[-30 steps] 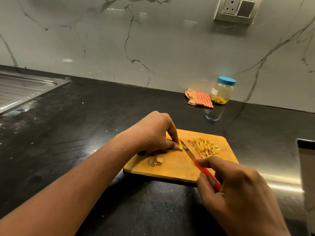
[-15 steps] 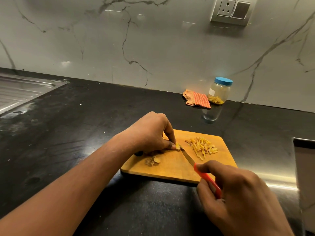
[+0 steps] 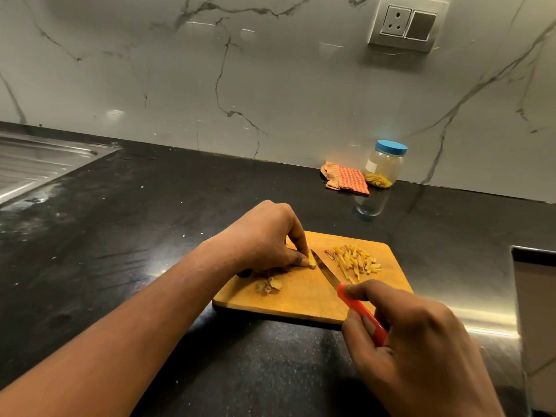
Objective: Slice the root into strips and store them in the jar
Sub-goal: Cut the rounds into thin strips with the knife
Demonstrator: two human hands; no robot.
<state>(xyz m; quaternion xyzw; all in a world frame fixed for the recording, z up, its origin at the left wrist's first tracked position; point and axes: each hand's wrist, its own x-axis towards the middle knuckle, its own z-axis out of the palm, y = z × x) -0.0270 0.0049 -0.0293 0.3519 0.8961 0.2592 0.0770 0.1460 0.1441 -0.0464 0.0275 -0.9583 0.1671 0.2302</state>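
A wooden cutting board [image 3: 304, 299] lies on the black counter. My left hand [image 3: 264, 239] pinches a small yellow piece of root [image 3: 312, 261] against the board. My right hand [image 3: 421, 347] grips the red handle of a knife [image 3: 326, 270], whose blade rests on the board just right of the root piece. A pile of yellow strips [image 3: 356, 261] lies on the board's right part. Some peel scraps [image 3: 268, 285] sit near its front left. The jar [image 3: 385, 164], with a blue lid on and some strips inside, stands at the back by the wall.
An orange checked cloth [image 3: 346, 179] lies left of the jar. A steel sink drainboard [image 3: 36, 164] is at the far left. A pale panel [image 3: 535, 311] stands at the right edge. A wall socket [image 3: 406, 22] is above.
The knife blade has stayed beside the root piece with only small shifts. My left hand keeps the same hold.
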